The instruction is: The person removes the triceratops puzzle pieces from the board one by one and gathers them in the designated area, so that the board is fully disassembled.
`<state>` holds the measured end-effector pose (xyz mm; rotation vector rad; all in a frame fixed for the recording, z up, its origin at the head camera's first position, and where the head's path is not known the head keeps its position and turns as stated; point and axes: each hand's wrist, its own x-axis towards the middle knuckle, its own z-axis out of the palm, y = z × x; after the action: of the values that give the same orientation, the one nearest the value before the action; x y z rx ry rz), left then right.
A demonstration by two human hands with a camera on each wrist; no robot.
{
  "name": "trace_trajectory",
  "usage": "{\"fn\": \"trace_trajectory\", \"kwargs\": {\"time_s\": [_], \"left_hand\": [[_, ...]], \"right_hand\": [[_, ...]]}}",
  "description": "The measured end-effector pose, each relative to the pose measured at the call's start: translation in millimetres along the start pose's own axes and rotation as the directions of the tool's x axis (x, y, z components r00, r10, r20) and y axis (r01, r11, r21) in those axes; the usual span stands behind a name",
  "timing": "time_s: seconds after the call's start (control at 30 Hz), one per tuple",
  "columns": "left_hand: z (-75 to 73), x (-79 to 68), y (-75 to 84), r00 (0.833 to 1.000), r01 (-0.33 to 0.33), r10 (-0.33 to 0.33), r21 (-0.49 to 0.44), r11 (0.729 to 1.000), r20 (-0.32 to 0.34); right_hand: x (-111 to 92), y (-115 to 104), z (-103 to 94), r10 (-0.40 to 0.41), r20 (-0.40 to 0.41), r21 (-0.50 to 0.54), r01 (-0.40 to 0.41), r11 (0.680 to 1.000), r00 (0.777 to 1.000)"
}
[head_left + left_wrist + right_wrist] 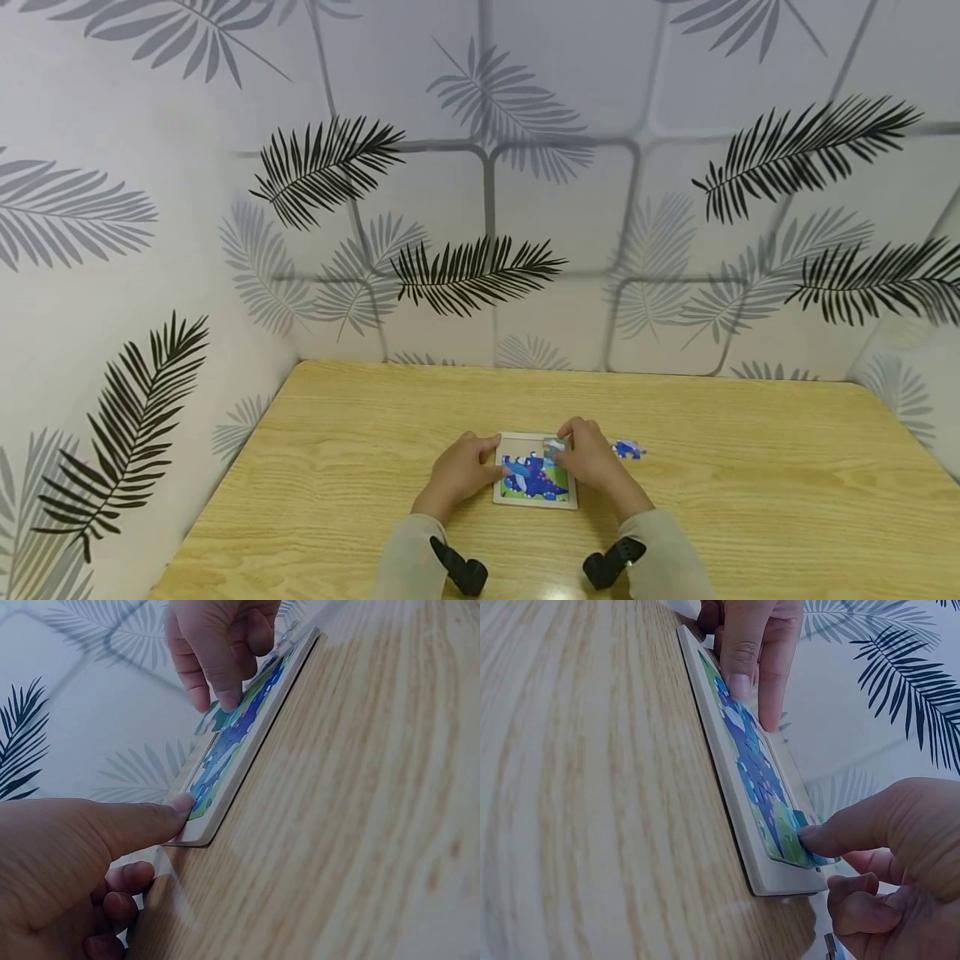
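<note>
A dinosaur jigsaw puzzle [534,477] lies flat on the table in a pale wooden frame, its blue dinosaur set against green. My left hand [462,471] steadies its left side: a straight thumb presses on the picture near the edge, and the index finger reaches the far left corner. My right hand [590,454] pinches a puzzle piece [553,447] with green and pale patches over the far right part of the frame. In the right wrist view, that piece [801,819] sits under the thumb, overlapping the picture's edge; the fingers partly hide it.
Another blue and purple puzzle piece [628,450] lies on the table just right of my right hand. The light wood table [337,467] runs back to a wall [562,208] patterned with leaves. Both sleeves carry black wrist-camera mounts [468,575].
</note>
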<state>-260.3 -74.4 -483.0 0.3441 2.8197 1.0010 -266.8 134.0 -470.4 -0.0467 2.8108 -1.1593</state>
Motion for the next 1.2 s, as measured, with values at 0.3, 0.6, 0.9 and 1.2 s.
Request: {"fn": "trace_trajectory", "kwargs": {"time_s": [0.3, 0.6, 0.9, 1.2], "left_hand": [[-0.4, -1.1, 1.4, 1.000, -0.001, 0.001, -0.001, 1.000, 0.001], [-1.5, -1.7, 2.6, 1.000, -0.002, 0.002, 0.006, 1.000, 0.006], [-0.5, -1.4, 0.8, 1.000, -0.008, 0.009, 0.014, 1.000, -0.006], [2.4, 1.1, -2.1, 1.000, -0.009, 0.009, 0.020, 1.000, -0.010]], "right_hand": [[-1.3, 0.6, 1.9, 0.008, 0.019, 0.071, -0.009, 0.997, 1.000], [-2.4, 2.5, 1.0, -0.032, -0.013, 0.119, 0.033, 0.992, 0.999], [-0.2, 11.4, -5.4, -0.056, -0.042, 0.221, 0.064, 0.973, 0.998], [-1.5, 26.1, -16.5, -0.083, -0.054, 0.273, 0.095, 0.957, 0.995]]}}
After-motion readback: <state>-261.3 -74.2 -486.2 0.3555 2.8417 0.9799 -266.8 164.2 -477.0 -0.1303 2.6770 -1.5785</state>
